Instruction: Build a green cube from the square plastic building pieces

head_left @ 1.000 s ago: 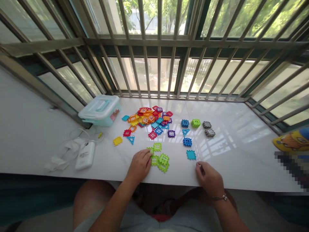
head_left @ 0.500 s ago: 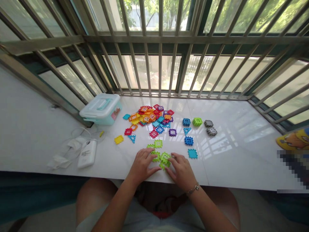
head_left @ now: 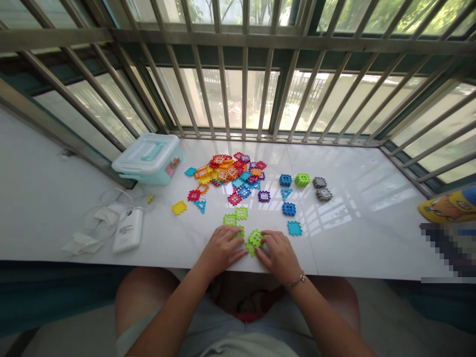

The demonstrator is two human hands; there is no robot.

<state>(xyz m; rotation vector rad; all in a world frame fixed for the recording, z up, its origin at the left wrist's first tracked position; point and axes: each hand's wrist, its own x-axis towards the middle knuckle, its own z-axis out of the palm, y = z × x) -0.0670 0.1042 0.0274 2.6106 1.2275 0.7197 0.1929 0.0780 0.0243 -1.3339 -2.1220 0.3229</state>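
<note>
My left hand [head_left: 221, 250] and my right hand [head_left: 278, 255] meet at the front of the white tabletop, both on a small cluster of lime green interlocking plastic pieces [head_left: 255, 239]. The fingers partly hide the cluster. Just beyond my left hand lie two loose lime green waffle pieces [head_left: 235, 216]. A heap of multicoloured pieces [head_left: 226, 174] lies further back. Blue, teal, purple and grey pieces sit in a loose group [head_left: 293, 191] to the right of it. A bracelet circles my right wrist.
A lidded teal-and-white plastic box [head_left: 148, 158] stands at the back left. Nearer the front are a white power bank [head_left: 128, 230], a tangle of white cable and tissue [head_left: 89, 233]. Metal window bars [head_left: 241, 84] run along the back. A yellow printed object [head_left: 449, 208] lies at far right.
My right hand has moved left from beside the teal piece onto the green cluster. Both hands now close around it. The green pieces have drawn closer together, and the view has tilted slightly.
</note>
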